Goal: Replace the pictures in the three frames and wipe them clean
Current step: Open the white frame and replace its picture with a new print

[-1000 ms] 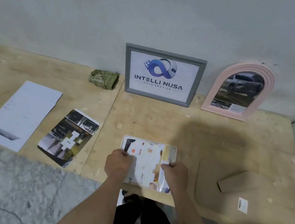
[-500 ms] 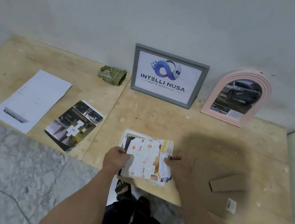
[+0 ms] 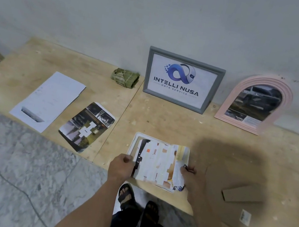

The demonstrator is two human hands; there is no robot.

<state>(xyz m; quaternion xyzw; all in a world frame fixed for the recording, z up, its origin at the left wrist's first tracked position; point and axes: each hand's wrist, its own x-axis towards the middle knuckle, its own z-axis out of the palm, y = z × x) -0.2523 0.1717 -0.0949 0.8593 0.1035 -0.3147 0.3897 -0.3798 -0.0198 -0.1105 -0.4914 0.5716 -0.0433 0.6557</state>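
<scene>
Grey frame (image 3: 182,80), upper centre: white picture, blue looped logo, dark lettering. Pink arched frame (image 3: 254,103), upper right: ridged border, dim print of a pale vehicle. White frame (image 3: 133,144), lower centre, under a picture (image 3: 158,163) patched white, orange, yellow, black. Loose print (image 3: 87,126), centre left: dark tones, white blocks. White sheet (image 3: 49,99), left, grey smudge low. Green cloth (image 3: 125,78), pale stripes. Tan plywood table (image 3: 163,119). Brown backing board (image 3: 242,193), lower right. Grey-veined marble floor (image 3: 15,169), lower left.
</scene>
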